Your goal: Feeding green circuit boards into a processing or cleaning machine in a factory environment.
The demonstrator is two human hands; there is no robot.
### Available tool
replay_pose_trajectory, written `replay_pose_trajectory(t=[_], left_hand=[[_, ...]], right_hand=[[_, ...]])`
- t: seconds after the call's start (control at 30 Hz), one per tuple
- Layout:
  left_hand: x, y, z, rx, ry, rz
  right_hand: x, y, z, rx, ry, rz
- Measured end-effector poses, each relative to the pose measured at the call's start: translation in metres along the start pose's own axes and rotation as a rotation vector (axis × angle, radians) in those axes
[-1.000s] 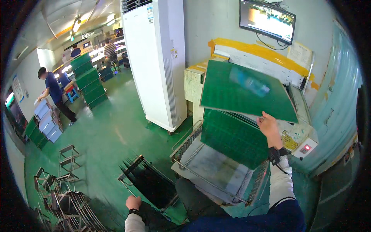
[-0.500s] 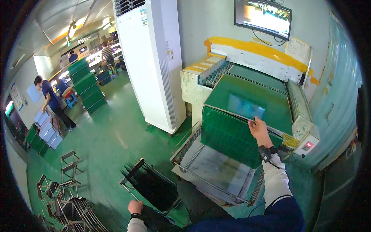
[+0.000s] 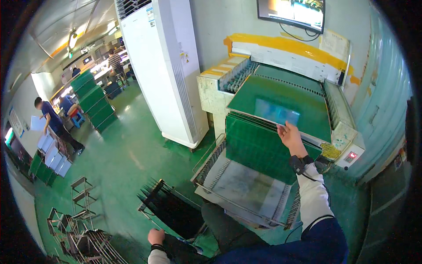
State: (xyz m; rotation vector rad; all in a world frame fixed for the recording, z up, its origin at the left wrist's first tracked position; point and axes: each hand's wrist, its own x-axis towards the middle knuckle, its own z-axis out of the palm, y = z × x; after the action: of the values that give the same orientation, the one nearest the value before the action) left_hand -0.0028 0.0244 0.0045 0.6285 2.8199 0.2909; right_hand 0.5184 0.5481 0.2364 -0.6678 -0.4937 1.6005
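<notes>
The fingertips of my right hand [image 3: 292, 138] are closed on the front edge of a flat green panel [image 3: 263, 99], which lies on the roller machine [image 3: 349, 127]. Just below that edge, several upright green panels [image 3: 259, 145] stand packed together in a wire-sided rack [image 3: 204, 176] with a pale base. My left hand [image 3: 156, 236] hangs low beside my leg, fingers curled, with no object visible in it. Close to it stands a rack of thin black sheets [image 3: 171, 209]. The underside of the right hand's grip is hidden.
A tall white air conditioner [image 3: 162, 75] stands left of the machine. A screen [image 3: 291, 14] hangs on the wall above. Metal frames [image 3: 85, 240] crowd the lower left floor. Further back, a person [image 3: 55, 121] bends at a rack of pale panels, near stacked green panels [image 3: 94, 101].
The whole view has shifted slightly. My right hand stays at the panel's front edge, its fingers a little higher over it. My left hand remains low by my leg.
</notes>
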Motion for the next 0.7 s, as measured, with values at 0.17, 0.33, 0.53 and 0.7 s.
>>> replay_pose_trajectory(t=[0.17,0.33,0.53,0.7], left_hand=[[0.004,0.001,0.002,0.0,-0.026,-0.016],[0.008,-0.008,0.008,0.016,-0.042,-0.028],[0.005,0.002,0.004,0.059,-0.07,-0.013],[0.006,-0.005,0.005,0.06,-0.069,0.007]], right_hand=[[0.005,-0.004,0.003,-0.013,0.012,0.0],[0.017,-0.007,0.005,-0.02,-0.023,0.023],[0.028,-0.01,-0.001,-0.029,-0.002,0.012],[0.03,-0.007,0.003,-0.029,0.048,-0.014]])
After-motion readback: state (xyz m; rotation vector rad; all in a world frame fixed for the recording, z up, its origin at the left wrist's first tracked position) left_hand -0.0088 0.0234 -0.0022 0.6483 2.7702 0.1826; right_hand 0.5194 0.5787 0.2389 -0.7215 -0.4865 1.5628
